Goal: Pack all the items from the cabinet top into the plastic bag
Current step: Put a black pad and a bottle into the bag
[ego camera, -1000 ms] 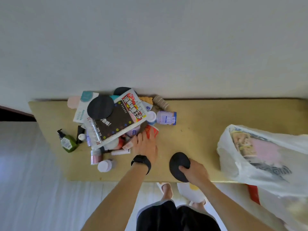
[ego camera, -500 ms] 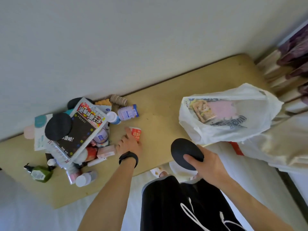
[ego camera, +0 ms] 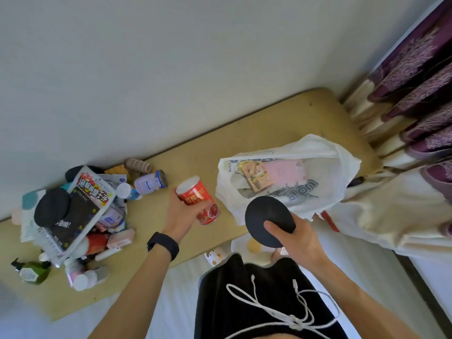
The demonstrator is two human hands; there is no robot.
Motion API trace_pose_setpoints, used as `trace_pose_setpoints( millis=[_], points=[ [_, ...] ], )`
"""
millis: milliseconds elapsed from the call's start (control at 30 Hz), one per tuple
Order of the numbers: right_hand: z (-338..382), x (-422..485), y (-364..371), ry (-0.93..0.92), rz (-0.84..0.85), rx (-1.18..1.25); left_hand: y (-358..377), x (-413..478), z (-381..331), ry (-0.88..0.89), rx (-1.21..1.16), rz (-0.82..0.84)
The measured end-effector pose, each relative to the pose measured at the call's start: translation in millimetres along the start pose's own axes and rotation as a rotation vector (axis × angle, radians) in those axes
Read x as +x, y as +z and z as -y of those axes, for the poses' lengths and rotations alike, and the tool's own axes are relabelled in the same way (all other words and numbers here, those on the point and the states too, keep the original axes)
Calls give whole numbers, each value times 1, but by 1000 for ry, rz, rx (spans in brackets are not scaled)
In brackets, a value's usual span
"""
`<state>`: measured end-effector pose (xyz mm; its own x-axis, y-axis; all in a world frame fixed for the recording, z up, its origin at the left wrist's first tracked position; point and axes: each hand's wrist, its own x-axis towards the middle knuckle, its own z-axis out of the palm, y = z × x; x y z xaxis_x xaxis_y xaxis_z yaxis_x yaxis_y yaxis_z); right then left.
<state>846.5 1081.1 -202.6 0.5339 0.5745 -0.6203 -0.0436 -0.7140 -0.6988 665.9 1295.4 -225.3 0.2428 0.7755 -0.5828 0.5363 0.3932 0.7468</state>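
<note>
At the bottom of the view, closest to us, we are looking down on black shorts [ego camera: 256, 302] with a white drawstring lying loose across them. Just above, our right hand [ego camera: 297, 237] is gripping a black disc [ego camera: 265, 218], the thumb pressing on its face and the other fingers curling round its rim. The disc is hanging off the front edge of the cabinet top [ego camera: 264, 135], just beside the plastic bag [ego camera: 347, 162].

Our left hand [ego camera: 182, 216], with a black wristband [ego camera: 163, 245] at the wrist, is wrapping its fingers round a red can [ego camera: 198, 199]. The can is tilting over the cabinet top between the pile and the bag, and we cannot tell whether it is touching the surface.

Further left, the remaining items are lying in a heap. A green pump bottle [ego camera: 30, 271] is sitting at the near edge, and a dark printed box [ego camera: 80, 209] is carrying a second disc [ego camera: 52, 210]. A blue-labelled bottle [ego camera: 149, 183] is lying on its side. On the right the white bag is resting on the cabinet, a pink item showing through it. Beyond, purple curtains [ego camera: 420, 81] are hanging at the far right.
</note>
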Motion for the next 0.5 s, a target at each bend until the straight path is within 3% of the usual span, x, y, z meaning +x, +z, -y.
trace_pose_setpoints(
  millis=[133, 233, 500],
  points=[
    [-12, 21, -50, 14, -66, 37, 64, -11, -63, 156, 16, 55],
    [-20, 32, -86, 33, -131, 65, 116, -8, -87, 246, 156, 128],
    [-61, 21, -162, 132, -339, 177, 248, 7, -72, 325, 563, 310]
  ],
)
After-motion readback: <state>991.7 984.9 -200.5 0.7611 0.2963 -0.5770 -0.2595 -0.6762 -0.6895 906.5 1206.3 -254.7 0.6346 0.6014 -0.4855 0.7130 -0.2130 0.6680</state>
